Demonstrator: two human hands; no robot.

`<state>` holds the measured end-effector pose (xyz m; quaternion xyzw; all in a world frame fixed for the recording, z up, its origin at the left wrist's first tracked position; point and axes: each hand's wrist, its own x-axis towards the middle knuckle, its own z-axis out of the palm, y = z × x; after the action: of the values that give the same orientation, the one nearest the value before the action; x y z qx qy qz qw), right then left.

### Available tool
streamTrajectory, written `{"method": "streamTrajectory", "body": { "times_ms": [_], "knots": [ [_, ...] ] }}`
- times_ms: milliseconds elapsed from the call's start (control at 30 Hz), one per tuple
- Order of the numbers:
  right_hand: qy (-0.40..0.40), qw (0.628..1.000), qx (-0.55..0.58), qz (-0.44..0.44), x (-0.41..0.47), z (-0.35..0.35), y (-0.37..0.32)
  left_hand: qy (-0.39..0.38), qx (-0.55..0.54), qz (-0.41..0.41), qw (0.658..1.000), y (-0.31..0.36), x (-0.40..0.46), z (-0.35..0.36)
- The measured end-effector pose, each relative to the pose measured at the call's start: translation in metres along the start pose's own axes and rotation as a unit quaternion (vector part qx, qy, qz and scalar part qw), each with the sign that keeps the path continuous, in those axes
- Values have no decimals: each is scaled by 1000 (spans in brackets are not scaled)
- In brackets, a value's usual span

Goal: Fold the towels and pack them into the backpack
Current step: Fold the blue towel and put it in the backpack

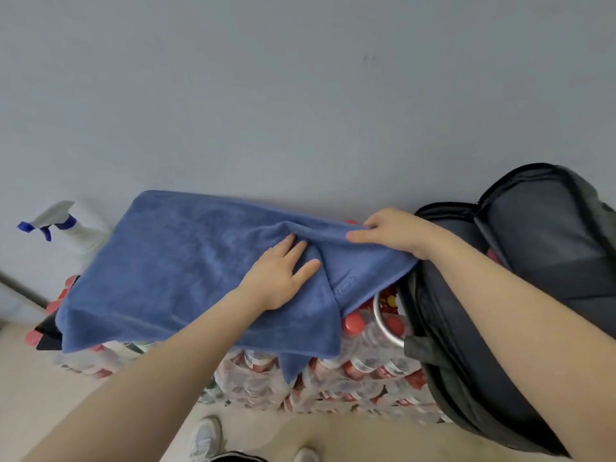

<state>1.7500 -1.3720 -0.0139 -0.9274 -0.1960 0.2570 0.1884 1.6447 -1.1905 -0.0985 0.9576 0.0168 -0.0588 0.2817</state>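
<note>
Towel [186,261], blue and spread over stacked packs of red-capped bottles [350,371], lies beside the open dark backpack [540,235]. The left hand [280,278] presses flat on it, fingers straight; the right hand [390,231] pinches its far right edge. A spray bottle [70,225] stands at left.

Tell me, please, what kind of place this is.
Probably a storage corner or back room, not a proper table: the blue towel lies over stacked shrink-wrapped packs of bottles against a bare wall, with a spray bottle nearby.
</note>
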Motion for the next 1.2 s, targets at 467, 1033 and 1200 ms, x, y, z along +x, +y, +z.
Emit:
{"method": "streamTrajectory", "body": {
  "times_ms": [467, 1033, 1200],
  "knots": [
    [247, 885, 392, 32, 5, -42, 10, -108, 224, 42, 968, -4, 4, -6],
    [97, 873, 382, -287, 18, 18, -164, 187, 3, 10, 982, -83, -31, -84],
    [-22, 892, 350, -284, 61, 57, -228, 226, -70, -77, 968, -161, -46, -125]
  ]
}}
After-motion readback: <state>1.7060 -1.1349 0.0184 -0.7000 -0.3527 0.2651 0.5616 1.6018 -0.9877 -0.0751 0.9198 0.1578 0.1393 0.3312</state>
